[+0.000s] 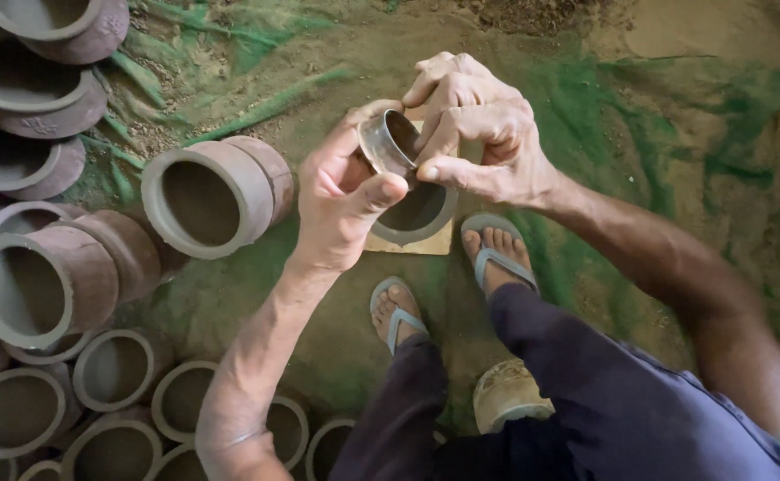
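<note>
My left hand (pixel 341 191) grips a small round metal cup (pixel 388 142), thumb on its lower rim and fingers behind it, the mouth tilted to the right. My right hand (pixel 474 129) meets it from the right, with fingers reaching into the cup's mouth and the thumb below. Directly under both hands a grey clay pot (pixel 421 218) stands on a square tan board (pixel 408 242) on the ground. My feet in grey flip-flops (pixel 497 245) stand just in front of the board.
Many unfired grey clay pots (pixel 212 196) lie and stand along the left side and near edge. A green sheet (pixel 639 116) dusted with brown soil covers the ground. A pale round object (pixel 507 392) sits between my legs.
</note>
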